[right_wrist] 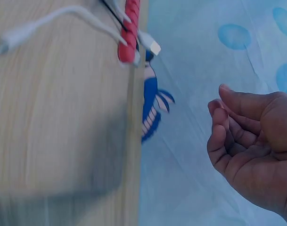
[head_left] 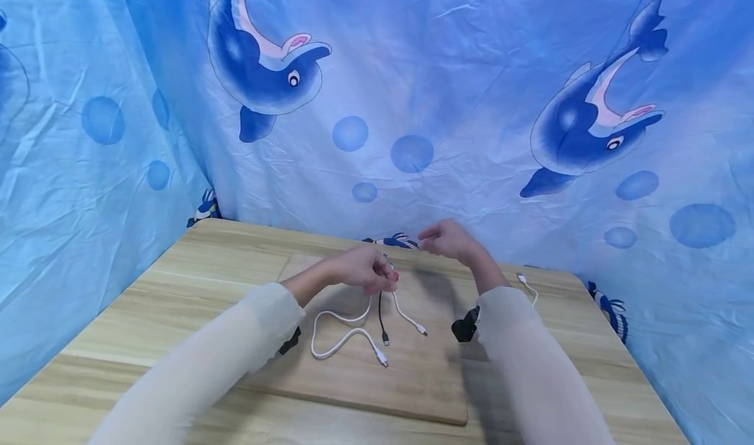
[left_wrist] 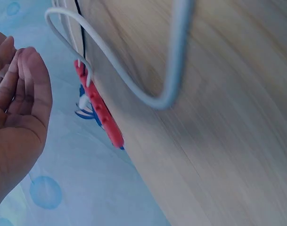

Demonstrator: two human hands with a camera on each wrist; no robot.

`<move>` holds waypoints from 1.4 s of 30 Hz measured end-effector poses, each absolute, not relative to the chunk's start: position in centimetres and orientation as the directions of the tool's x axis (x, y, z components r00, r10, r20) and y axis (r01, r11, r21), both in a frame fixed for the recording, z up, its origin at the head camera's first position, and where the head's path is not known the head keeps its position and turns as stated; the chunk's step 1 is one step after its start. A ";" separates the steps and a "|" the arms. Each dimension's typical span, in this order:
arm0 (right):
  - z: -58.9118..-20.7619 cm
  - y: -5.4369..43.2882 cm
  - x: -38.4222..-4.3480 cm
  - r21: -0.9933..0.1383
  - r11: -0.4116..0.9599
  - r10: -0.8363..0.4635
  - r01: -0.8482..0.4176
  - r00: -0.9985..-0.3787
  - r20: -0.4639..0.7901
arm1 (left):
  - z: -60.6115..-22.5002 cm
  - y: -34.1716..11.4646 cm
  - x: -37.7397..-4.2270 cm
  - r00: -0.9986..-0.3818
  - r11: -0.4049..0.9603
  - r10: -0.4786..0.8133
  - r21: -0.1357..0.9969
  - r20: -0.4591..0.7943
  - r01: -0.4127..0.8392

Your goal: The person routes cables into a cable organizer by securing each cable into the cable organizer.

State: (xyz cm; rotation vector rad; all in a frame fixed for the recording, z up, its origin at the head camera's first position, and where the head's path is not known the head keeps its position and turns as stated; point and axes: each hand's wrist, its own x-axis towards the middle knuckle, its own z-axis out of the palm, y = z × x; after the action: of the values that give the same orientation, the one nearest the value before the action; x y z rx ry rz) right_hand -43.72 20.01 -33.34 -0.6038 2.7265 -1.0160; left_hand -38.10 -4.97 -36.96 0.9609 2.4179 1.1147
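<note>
My left hand (head_left: 368, 269) hovers over a red notched cable holder (left_wrist: 102, 110), overlapping most of it in the head view. Its fingers curve loosely towards the thumb, with nothing visible in them. Out to the right, my right hand (head_left: 452, 242) is raised past the board's far side, fingers half bent around empty air. White cables and a thin black cable (head_left: 381, 317) run from the holder. One long white cable (head_left: 318, 337) bends in an S on the wooden board (head_left: 412, 389). A white plug (right_wrist: 150, 43) sticks out behind the holder.
Another white cable (head_left: 528, 288) lies at the far right of the wooden table (head_left: 147, 314). A blue dolphin-print curtain (head_left: 471, 91) hangs behind and along both sides. Black wrist straps show at both cuffs.
</note>
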 end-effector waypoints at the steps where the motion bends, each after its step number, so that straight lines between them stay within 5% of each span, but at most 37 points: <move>1: -33.2 20.4 -43.7 -0.654 0.688 -0.426 -0.314 -0.904 -0.015 | -37.0 -4.7 -38.2 -0.731 0.474 0.682 0.756 0.008 0.451; 10: -32.8 25.0 -43.4 -0.623 0.707 -0.420 -0.333 -0.907 0.008 | -36.9 -1.7 -38.8 -0.760 0.484 0.649 0.755 0.031 0.444; 42: -35.1 38.3 -41.0 -0.489 0.833 -0.314 -0.257 -0.949 -0.035 | -39.0 9.4 -38.6 -0.717 0.494 0.696 0.700 0.037 0.515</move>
State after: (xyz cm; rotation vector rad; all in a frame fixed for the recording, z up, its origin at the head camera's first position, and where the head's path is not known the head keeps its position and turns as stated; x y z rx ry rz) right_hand -40.99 38.32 -35.06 -0.4527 2.8982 -0.7488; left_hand -38.64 9.35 -38.99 1.0310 2.4897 1.0400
